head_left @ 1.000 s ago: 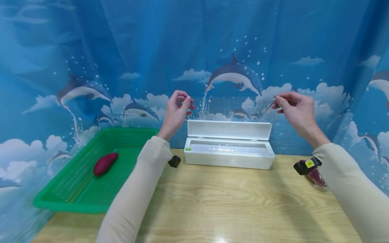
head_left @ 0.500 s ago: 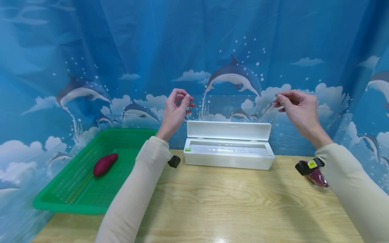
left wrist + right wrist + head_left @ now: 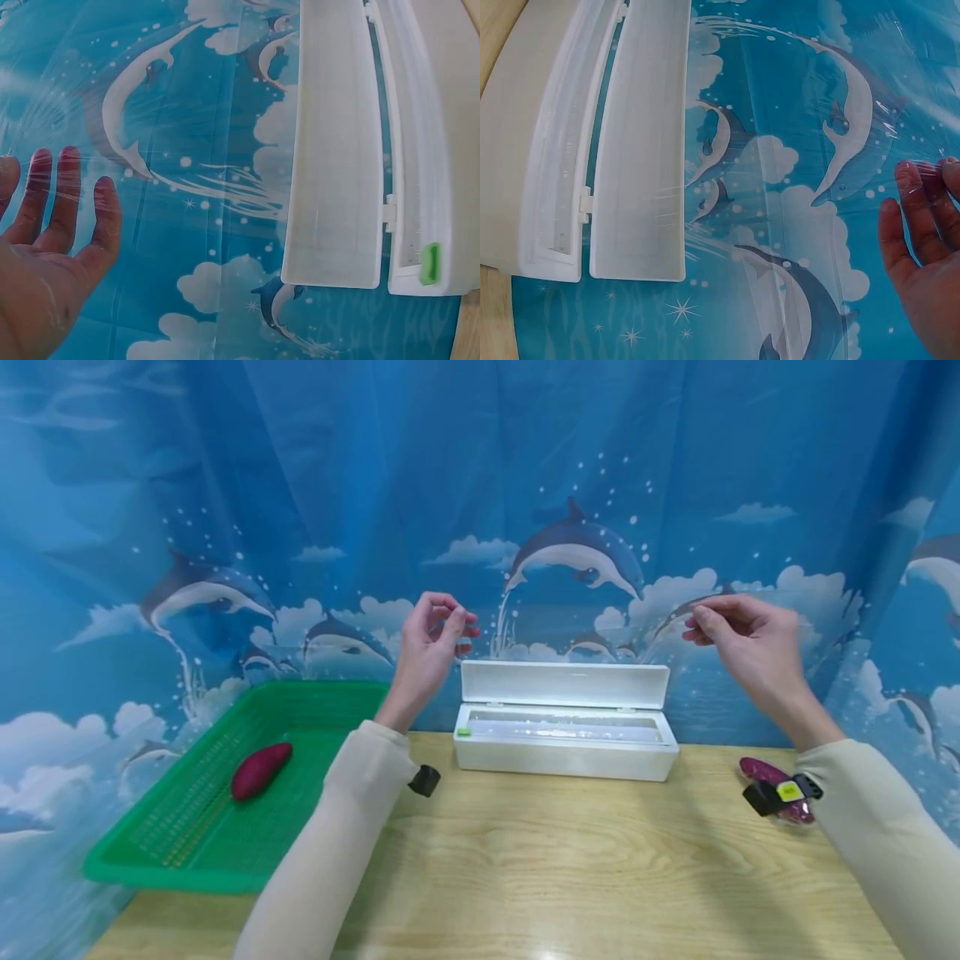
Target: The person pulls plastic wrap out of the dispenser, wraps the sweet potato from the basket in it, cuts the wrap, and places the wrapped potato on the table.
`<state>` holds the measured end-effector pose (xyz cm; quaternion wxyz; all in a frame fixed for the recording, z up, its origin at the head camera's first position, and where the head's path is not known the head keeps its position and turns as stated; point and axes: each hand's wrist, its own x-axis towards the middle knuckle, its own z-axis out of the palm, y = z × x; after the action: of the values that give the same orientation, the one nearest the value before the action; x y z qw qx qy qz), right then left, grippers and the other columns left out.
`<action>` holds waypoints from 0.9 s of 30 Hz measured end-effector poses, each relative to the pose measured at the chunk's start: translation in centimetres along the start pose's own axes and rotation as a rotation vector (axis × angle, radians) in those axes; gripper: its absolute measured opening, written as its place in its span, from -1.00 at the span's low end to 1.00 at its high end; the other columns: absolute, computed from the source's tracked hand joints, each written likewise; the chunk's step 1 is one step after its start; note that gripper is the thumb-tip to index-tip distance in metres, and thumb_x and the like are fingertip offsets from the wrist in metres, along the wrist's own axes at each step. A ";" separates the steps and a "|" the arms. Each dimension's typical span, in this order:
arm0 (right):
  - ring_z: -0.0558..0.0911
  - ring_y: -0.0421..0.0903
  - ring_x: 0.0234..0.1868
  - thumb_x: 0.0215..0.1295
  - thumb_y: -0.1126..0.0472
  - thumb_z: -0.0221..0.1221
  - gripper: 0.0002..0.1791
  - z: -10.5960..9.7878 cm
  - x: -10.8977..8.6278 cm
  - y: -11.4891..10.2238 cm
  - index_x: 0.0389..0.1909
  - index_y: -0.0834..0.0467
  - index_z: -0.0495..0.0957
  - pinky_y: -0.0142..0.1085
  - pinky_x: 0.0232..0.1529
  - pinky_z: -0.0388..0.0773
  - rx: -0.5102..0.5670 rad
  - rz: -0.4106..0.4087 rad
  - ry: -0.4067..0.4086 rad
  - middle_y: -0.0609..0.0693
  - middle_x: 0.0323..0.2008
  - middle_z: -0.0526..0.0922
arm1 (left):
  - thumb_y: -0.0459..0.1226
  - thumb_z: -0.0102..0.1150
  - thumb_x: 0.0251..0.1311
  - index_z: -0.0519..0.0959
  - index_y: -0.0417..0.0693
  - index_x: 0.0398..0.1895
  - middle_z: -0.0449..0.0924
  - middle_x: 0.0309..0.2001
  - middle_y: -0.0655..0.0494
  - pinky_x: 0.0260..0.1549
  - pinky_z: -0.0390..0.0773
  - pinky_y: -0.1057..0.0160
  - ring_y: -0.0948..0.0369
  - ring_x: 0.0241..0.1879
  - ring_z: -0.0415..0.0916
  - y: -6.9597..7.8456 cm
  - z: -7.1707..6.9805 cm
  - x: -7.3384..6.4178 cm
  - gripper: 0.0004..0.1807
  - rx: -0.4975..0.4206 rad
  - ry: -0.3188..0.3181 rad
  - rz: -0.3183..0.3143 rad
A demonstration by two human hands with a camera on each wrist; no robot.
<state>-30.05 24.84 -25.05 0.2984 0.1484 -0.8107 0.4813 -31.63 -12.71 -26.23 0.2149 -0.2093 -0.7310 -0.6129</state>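
Observation:
A clear sheet of cling film is stretched between my two raised hands, faint in the head view but showing wrinkles and glints in both wrist views. My left hand pinches its left edge between thumb and fingers. The right edge is pinched by my right hand, whose other fingers are loosely bent. Below and between the hands stands a long white cling film dispenser, its hinged lid raised. A clear roll lies inside, and a green slider sits at its left end.
At left, a green plastic basket holds one purple sweet potato. Another purple sweet potato, under shiny film, lies on the wooden table, partly behind my right wrist camera. A blue dolphin curtain hangs close behind the dispenser.
Both hands have come down slightly and moved a little farther apart, the right one shifting right and the left one slightly left. More of the sweet potato on the right now shows.

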 end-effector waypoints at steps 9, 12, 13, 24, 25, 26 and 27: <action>0.73 -0.44 -0.31 0.51 0.18 0.14 -0.69 -0.5 -2.7 -0.3 0.07 0.30 0.64 -0.66 -0.16 0.60 0.020 -0.018 -0.019 -0.38 -0.22 0.70 | -0.18 -0.04 0.57 0.39 -0.09 0.06 0.67 0.02 -0.19 0.01 0.72 0.02 0.08 -0.04 0.69 0.3 -0.4 -3.3 -0.81 -0.013 -0.024 -0.016; 0.75 -0.39 -0.34 0.50 0.22 0.14 -0.70 -0.7 -3.5 -0.3 0.05 0.35 0.63 -0.60 -0.17 0.64 0.069 -0.028 -0.032 -0.30 -0.24 0.72 | -0.19 -0.03 0.57 0.38 -0.13 0.06 0.68 0.00 -0.18 -0.01 0.73 0.04 0.08 -0.05 0.70 0.4 -0.5 -4.2 -0.79 -0.022 -0.034 -0.027; 0.76 -0.37 -0.34 0.50 0.23 0.14 -0.71 -0.8 -3.7 -0.3 0.04 0.37 0.62 -0.58 -0.19 0.66 0.086 -0.032 -0.037 -0.27 -0.25 0.72 | -0.18 -0.03 0.57 0.38 -0.14 0.06 0.69 -0.01 -0.16 -0.01 0.73 0.06 0.09 -0.05 0.70 0.4 -0.5 -4.4 -0.79 -0.020 -0.037 -0.033; 0.75 -0.31 -0.33 0.52 0.29 0.11 -0.77 -1.4 -6.7 0.4 0.00 0.36 0.61 -0.51 -0.22 0.69 0.124 -0.032 -0.085 -0.18 -0.25 0.74 | -0.19 -0.02 0.57 0.39 -0.11 0.07 0.70 -0.05 -0.11 -0.03 0.74 0.08 0.12 -0.08 0.73 0.3 -0.5 -7.4 -0.79 -0.014 -0.073 -0.082; 0.75 -0.32 -0.33 0.52 0.29 0.10 -0.78 -1.5 -7.1 0.5 0.00 0.34 0.61 -0.52 -0.22 0.69 0.091 -0.033 -0.088 -0.20 -0.25 0.74 | -0.20 -0.02 0.57 0.39 -0.11 0.07 0.70 -0.05 -0.12 -0.04 0.75 0.09 0.13 -0.09 0.73 0.3 -0.5 -7.7 -0.80 -0.016 -0.080 -0.082; 0.75 -0.32 -0.33 0.53 0.29 0.09 -0.78 -1.5 -7.4 0.6 0.00 0.32 0.62 -0.53 -0.22 0.68 0.064 -0.036 -0.091 -0.22 -0.25 0.73 | -0.20 -0.03 0.57 0.39 -0.13 0.07 0.70 -0.05 -0.13 -0.04 0.75 0.08 0.13 -0.09 0.73 0.3 -0.5 -8.0 -0.80 -0.016 -0.088 -0.086; 0.74 -0.32 -0.34 0.53 0.30 0.08 -0.79 -1.6 -7.8 0.7 0.00 0.31 0.62 -0.54 -0.23 0.68 0.049 -0.036 -0.096 -0.23 -0.25 0.73 | -0.21 -0.03 0.57 0.39 -0.16 0.08 0.70 -0.06 -0.14 -0.04 0.75 0.07 0.13 -0.09 0.73 0.3 -0.5 -8.2 -0.79 -0.017 -0.095 -0.088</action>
<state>-23.84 26.21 -29.84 0.2640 0.1933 -0.8094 0.4877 -24.68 -13.51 -30.63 0.1511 -0.2076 -0.7435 -0.6175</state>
